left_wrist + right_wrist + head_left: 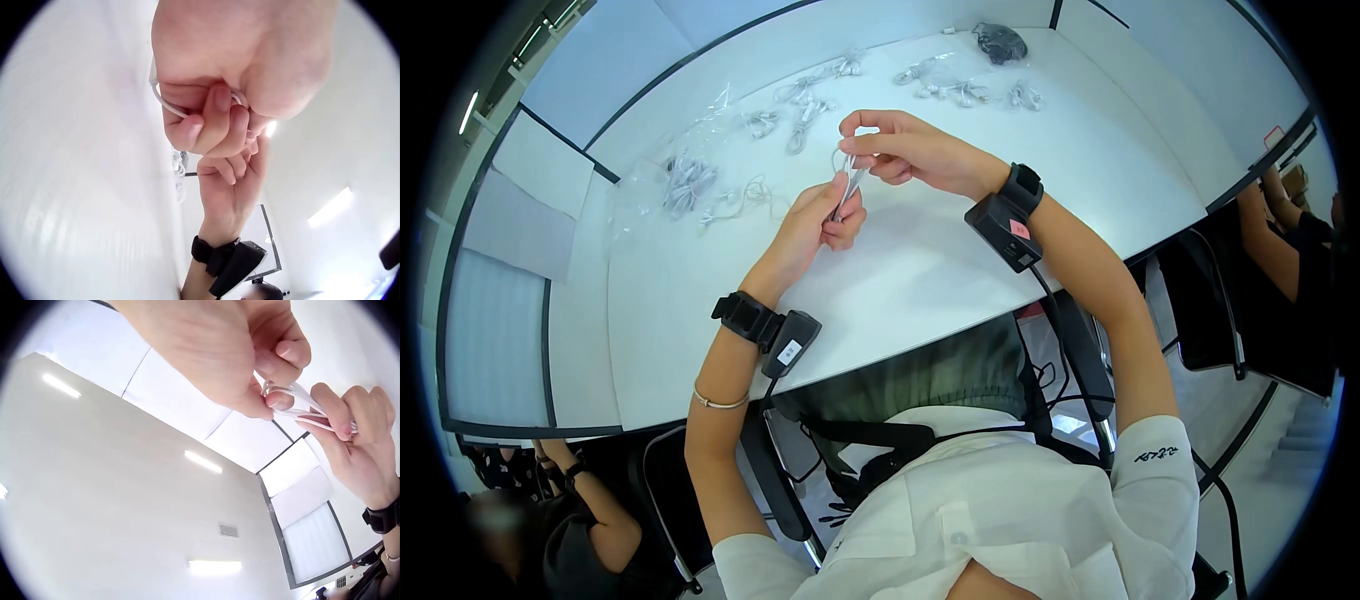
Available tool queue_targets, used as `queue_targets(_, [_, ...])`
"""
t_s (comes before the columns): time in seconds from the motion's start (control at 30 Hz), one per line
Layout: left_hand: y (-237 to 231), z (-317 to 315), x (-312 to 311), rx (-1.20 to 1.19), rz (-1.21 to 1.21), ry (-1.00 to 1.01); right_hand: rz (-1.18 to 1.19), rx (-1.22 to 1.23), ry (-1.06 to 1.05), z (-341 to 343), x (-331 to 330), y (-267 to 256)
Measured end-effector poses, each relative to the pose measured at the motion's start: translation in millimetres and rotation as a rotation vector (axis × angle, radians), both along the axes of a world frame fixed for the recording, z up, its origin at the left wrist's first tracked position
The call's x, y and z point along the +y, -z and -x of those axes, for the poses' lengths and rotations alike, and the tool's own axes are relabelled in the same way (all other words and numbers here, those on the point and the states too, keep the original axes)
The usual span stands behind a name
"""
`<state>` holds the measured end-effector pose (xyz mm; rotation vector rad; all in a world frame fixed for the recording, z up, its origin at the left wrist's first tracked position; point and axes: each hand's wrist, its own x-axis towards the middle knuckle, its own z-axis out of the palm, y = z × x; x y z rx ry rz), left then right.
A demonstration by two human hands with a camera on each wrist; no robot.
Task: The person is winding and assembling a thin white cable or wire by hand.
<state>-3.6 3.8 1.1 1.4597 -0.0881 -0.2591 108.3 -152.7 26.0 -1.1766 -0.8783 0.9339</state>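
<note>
Above the table (920,265), your left hand (815,222) gripped a looped white cable (855,184); your right hand (915,152) pinched its far end.

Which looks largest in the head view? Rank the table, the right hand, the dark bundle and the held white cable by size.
1. Table
2. Right hand
3. Dark bundle and held white cable: unsure, so unranked; the cable is partly hidden and the bundle lies farther off.
</note>
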Motion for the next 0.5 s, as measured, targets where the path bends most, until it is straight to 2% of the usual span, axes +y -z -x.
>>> queue_targets(0.2, [-0.6,0.1,1.2,-0.035,-0.012,0.000,0.051,-0.026,-0.017,-0.9,-3.2,-5.0])
queue_targets(0.4, [-4.8,0.1,2.1,-0.059,-0.009,-0.076,0.045,-0.034,0.016,-1.3,-4.6,-5.5])
queue_targets(0.5, [-5.3,0.7,0.5,-0.082,-0.085,-0.145,0.016,-0.056,0.042,-0.1,-4.5,-7.0])
